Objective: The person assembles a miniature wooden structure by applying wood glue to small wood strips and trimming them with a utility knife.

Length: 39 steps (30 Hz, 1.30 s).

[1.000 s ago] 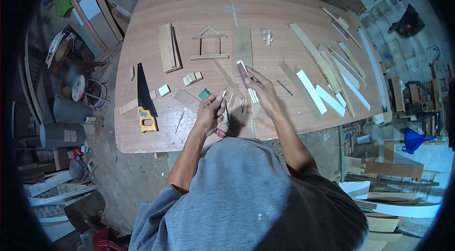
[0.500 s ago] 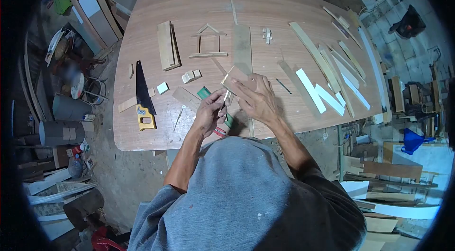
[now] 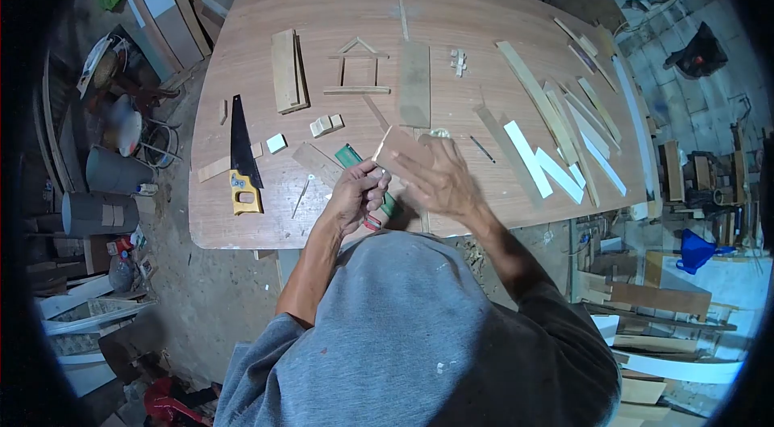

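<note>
Two hands hold a small flat brown wooden piece (image 3: 401, 146) above a table.
Right hand (image 3: 439, 177), fingers spread, cups the piece; its long axis tilts up-left. Left hand (image 3: 355, 195) pinches its lower edge.

Brown wood table (image 3: 322, 8); saw (image 3: 240, 157) black blade, yellow handle; grey shirt (image 3: 403, 330); white strips (image 3: 542, 159).

A small flat piece of brown wood (image 3: 401, 147), roughly rectangular, is held tilted above the near edge of the tabletop (image 3: 322, 16), its pale edge facing ten o'clock. A thin pale sliver (image 3: 377, 171) sits just at its seven o'clock side, partly hidden.
</note>
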Motion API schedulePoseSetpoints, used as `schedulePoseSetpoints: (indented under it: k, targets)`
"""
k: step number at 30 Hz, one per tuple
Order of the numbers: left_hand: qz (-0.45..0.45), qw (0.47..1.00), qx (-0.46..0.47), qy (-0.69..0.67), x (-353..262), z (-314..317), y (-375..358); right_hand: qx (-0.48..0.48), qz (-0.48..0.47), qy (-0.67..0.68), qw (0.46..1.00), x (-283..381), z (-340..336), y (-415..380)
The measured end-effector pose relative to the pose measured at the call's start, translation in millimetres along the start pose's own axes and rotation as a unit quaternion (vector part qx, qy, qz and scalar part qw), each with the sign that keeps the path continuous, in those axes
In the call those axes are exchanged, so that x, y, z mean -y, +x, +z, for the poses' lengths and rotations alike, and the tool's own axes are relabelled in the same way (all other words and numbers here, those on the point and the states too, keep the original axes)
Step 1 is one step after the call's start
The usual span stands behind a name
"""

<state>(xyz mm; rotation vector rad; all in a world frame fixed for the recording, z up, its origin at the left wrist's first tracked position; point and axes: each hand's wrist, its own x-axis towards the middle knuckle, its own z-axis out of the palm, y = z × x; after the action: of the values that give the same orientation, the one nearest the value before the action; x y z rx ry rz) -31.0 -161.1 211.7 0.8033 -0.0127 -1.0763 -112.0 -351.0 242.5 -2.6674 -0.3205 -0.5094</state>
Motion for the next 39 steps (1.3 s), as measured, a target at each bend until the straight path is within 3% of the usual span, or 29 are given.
schedulePoseSetpoints:
  k: [2,8,9,14,19,21,24,26,28,30,34,36,39]
  targets:
    - [-0.005,1.000,-0.012,0.001,1,3,2,-0.010,0.037,-0.013,0.999,-10,-2,1]
    - [-0.004,1.000,0.025,0.006,6,-2,1,0.009,-0.009,-0.057,0.998,-16,-1,-3]
    - [-0.002,1.000,0.030,0.002,6,-3,1,0.007,0.040,-0.005,0.999,-8,-10,1]
    - [-0.006,1.000,0.013,0.020,0,1,0,0.002,0.041,-0.014,0.999,-9,-10,-3]
    - [-0.014,0.999,0.036,0.031,-1,-3,-4,0.003,0.023,-0.037,0.999,-6,-7,-7]
    - [-0.007,0.998,0.054,0.026,-1,-3,-4,0.038,-0.027,-0.007,0.999,-3,-2,-13]
    - [-0.013,0.999,0.031,0.022,0,0,-5,0.007,0.020,-0.019,1.000,-9,-5,-8]
    - [-0.006,0.997,0.076,0.029,-1,-8,0,0.007,-0.004,-0.008,1.000,1,-10,-7]
    - [-0.015,0.998,0.062,0.028,-3,1,-3,0.010,-0.018,0.004,1.000,0,-11,-8]
    - [-0.016,0.998,0.039,0.050,-3,5,-3,0.023,0.024,-0.020,0.999,-11,-12,-7]
    - [-0.033,0.996,0.034,0.079,-1,-2,1,0.040,-0.009,0.023,0.999,-6,-13,-7]
    - [-0.013,0.999,0.030,0.011,1,0,5,0.013,0.020,-0.004,1.000,-10,-10,-6]
    - [-0.015,0.999,0.038,0.027,-5,1,-1,0.020,0.030,-0.003,0.999,-9,-8,-5]
